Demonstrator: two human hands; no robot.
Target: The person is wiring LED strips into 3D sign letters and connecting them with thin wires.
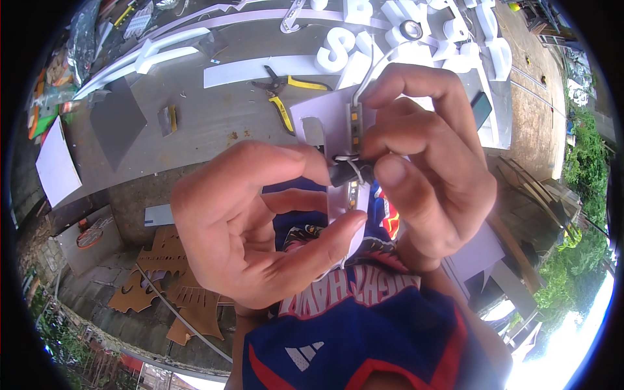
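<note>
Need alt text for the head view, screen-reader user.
A person's left hand and right hand meet at a white panel with small LED modules, a black piece between their fingertips. Beyond, a gray table holds yellow-handled pliers and white letters; brown cut cardboard lies lower left.

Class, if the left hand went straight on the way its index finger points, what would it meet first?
The left hand would probably meet the small black piece at its index fingertip first; the right hand lies just beyond, though depth is unclear.
</note>
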